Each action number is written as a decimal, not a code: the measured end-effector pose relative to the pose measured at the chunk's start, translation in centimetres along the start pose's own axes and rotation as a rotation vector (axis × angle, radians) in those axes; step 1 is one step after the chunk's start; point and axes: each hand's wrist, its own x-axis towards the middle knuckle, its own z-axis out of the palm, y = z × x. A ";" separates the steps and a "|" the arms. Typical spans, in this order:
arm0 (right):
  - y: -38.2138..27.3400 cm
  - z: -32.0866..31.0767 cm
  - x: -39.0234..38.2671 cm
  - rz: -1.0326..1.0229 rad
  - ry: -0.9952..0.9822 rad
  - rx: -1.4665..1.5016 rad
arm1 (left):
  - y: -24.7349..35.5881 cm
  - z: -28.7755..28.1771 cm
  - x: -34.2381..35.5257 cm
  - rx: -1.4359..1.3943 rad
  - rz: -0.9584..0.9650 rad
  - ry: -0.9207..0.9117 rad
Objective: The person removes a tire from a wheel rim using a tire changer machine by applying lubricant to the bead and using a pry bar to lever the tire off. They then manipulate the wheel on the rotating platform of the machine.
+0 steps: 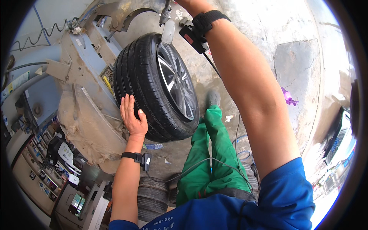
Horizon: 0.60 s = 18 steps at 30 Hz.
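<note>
The person's blue shirt (pixel 218 211) and green trousers (pixel 219 142) were nearest, at the lower edge. The left hand (pixel 134 122) lay flat on the tread of a black tyre (pixel 143 88), its fingers straight and close together, thumb apart, gripping nothing. The tyre, around a spoked wheel (pixel 177 79), stood tilted in front of the person, just beside a grey machine (pixel 92 61) on the left. The right hand (pixel 193 4) was mostly cut off by the upper edge, so how its fingers stood could not be told. A pale, flat-ended tool (pixel 168 32) overlapped the wheel's upper edge. Farther off, a purple object (pixel 287 96) lay on the concrete floor (pixel 276 23), and stocked shelves (pixel 38 172) stood at far left.
</note>
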 end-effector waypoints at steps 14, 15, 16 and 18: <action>0.3 -1.1 1.5 -0.033 -0.149 0.049 | 2.5 1.8 -0.1 0.163 -0.099 0.134; 0.2 -1.3 1.6 0.012 -0.189 0.050 | 2.5 1.8 -0.1 0.160 -0.092 0.136; 0.3 -1.3 1.7 0.008 -0.181 0.048 | 2.7 2.0 -0.1 0.156 -0.092 0.137; 0.2 -1.2 1.8 0.053 -0.180 -0.019 | 2.7 2.1 -0.1 0.164 -0.089 0.135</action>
